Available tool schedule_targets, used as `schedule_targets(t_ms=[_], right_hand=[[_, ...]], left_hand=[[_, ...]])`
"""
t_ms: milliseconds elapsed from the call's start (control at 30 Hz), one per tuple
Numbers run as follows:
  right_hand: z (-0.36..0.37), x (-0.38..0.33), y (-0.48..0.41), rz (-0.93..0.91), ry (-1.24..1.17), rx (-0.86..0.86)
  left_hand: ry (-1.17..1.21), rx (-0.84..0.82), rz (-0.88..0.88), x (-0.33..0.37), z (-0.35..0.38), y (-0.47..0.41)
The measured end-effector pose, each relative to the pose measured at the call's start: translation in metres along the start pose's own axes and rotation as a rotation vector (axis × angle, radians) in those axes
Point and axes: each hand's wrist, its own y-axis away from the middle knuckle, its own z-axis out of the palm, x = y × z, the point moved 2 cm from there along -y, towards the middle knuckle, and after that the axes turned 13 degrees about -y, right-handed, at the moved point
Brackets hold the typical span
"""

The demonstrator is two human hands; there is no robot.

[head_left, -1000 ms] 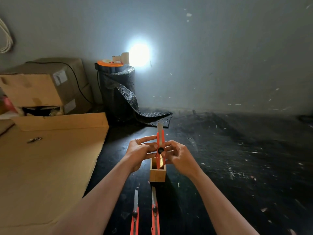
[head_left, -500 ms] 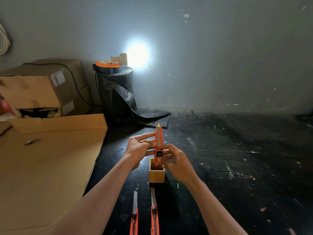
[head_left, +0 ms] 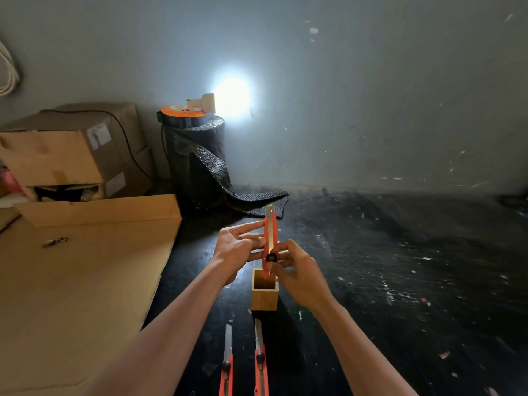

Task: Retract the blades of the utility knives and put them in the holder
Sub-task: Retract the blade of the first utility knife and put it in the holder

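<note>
An orange utility knife [head_left: 270,238] stands upright between both hands, just above a small square wooden holder [head_left: 264,300]. A short piece of blade shows at its top. My left hand [head_left: 238,247] pinches the knife's body from the left. From the right my right hand [head_left: 297,267] holds it too, with the thumb at the black slider knob. The knife's lower tip hangs over the holder's open mouth. Two more orange utility knives [head_left: 227,364] [head_left: 260,358] lie side by side on the black floor near me, blades extended toward the holder.
A flat cardboard sheet [head_left: 71,281] covers the floor at left, with stacked cardboard boxes [head_left: 71,150] behind it. A roll of black bubble wrap [head_left: 197,164] stands by the wall with a bright lamp [head_left: 231,97] on top. The dark floor at right is speckled with debris.
The blade at the knife's top is far shorter than one second ago. The slider knob sits lower on the body. Both hands stay above the holder.
</note>
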Motion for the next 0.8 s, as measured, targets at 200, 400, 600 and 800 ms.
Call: schedule_targets(t_ms=[200,400,600,800], right_hand=[[0.0,-0.004,0.005,-0.042,0.005,-0.02],[0.0,0.0,0.0,0.031,-0.006,0.023],[-0.002,0.006,0.0,-0.03,0.061,-0.034],[0.0,0.02,-0.005,0.017,0.058,-0.039]], left_hand=[[0.004,-0.004,-0.001,0.003,0.002,0.003],[-0.004,0.002,0.006,0.002,0.003,0.002],[0.004,0.01,-0.001,0.002,0.003,0.002],[0.018,0.003,-0.011,-0.002,0.004,0.003]])
